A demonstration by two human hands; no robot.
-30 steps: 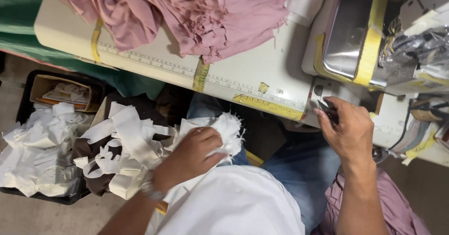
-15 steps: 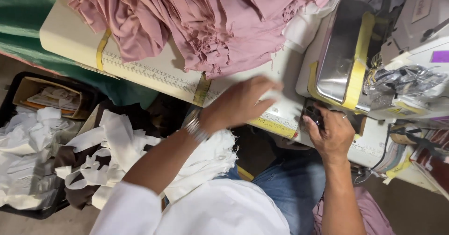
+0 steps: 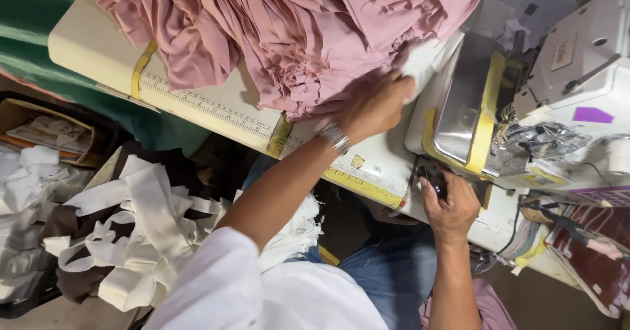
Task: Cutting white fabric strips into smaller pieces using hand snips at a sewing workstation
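Note:
My left hand (image 3: 375, 104) reaches across the cream worktable (image 3: 98, 48) and rests on the near edge of a big heap of dusty-pink fabric pieces (image 3: 295, 28), fingers curled onto the cloth. A metal bracelet sits on that wrist. My right hand (image 3: 449, 205) is lower, at the table's front edge, fingers wrapped around a small dark control (image 3: 434, 180) below the sewing machine. The white sewing machine (image 3: 577, 74) with its shiny metal plate (image 3: 462, 100) stands to the right of the pink heap.
A yellow measuring tape (image 3: 216, 110) runs along the table's front edge. White and brown fabric scraps (image 3: 131, 231) fill bins on the floor at the left. A green cloth (image 3: 33, 21) hangs at the far left. Scissors and cables lie at the right edge.
My left hand rose from the white scraps near my lap, crossed the table's front edge and now lies on the pink fabric heap. My right hand stayed at the dark control.

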